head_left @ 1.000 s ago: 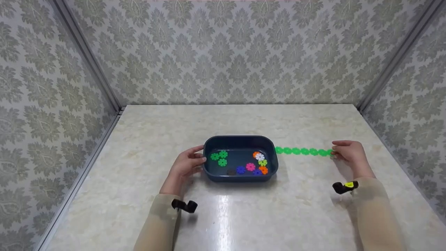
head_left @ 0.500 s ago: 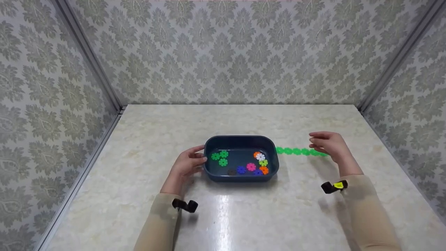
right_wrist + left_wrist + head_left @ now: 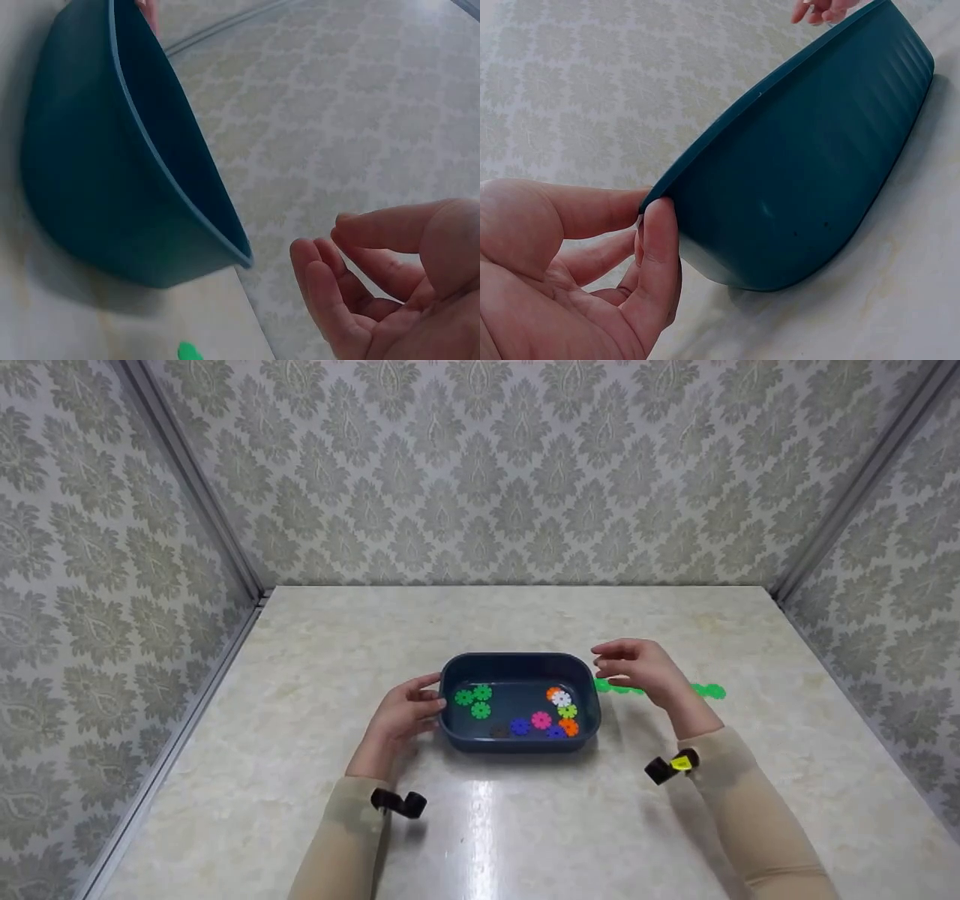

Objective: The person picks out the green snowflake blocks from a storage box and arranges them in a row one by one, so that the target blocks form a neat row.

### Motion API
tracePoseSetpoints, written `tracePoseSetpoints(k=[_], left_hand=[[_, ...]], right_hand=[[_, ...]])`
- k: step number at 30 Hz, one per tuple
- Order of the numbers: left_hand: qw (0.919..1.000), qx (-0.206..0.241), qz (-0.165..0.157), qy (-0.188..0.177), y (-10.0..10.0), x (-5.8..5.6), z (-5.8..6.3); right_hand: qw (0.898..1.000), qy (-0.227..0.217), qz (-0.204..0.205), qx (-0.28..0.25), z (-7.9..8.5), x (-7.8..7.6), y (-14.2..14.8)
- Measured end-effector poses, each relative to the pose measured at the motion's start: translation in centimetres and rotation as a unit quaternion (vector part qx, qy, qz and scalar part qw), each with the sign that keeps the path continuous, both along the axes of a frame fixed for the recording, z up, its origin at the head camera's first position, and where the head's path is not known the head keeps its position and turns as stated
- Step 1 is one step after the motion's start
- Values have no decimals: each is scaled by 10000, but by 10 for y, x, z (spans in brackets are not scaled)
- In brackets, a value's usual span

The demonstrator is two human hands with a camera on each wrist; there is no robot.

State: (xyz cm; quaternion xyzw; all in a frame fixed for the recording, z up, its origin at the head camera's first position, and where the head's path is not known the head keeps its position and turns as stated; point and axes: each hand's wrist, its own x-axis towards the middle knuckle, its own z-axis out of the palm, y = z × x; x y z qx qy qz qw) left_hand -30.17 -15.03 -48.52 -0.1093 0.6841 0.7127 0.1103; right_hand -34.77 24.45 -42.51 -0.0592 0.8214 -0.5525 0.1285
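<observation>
**Bin held at one end, right hand poised at the other**

Across the pale worktop, centre stage is taken by a dark blue bin, set upright. Its left-end rim is pinched between the thumb and fingers of the left hand. And at the far end, the right hand is poised just beside the rim, its fingers loosely bent, nothing grasped.

For this to be done well, it is judged, that left-hand hold should be kept light and level, so that the bin is neither tipped nor dragged. The right wrist would be best carried high over the wall.

Below the right hand, a green chain of flower-shaped pieces is laid on the worktop, its middle hidden; sleeve and hand should be kept clear of it.

Inside, three green pieces are clustered at the left, mixed colours at the right. Should one be taken, so thin a disc would probably be lifted best by its edge, singly.

Last, the lettering: a yellow label is carried on the right wrist camera, too small to be read; no brand can be made out on the bin.
</observation>
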Motion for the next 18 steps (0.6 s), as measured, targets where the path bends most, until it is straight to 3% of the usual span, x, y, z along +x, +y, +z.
tracePoseSetpoints(k=[9,18], left_hand=[[10000,42,-76,40,0,0,0],[10000,-6,-74,29,-1,1,1]], right_hand=[[9990,-144,403,-162,-4,2,-57],[9950,171,983,40,-15,3,-102]])
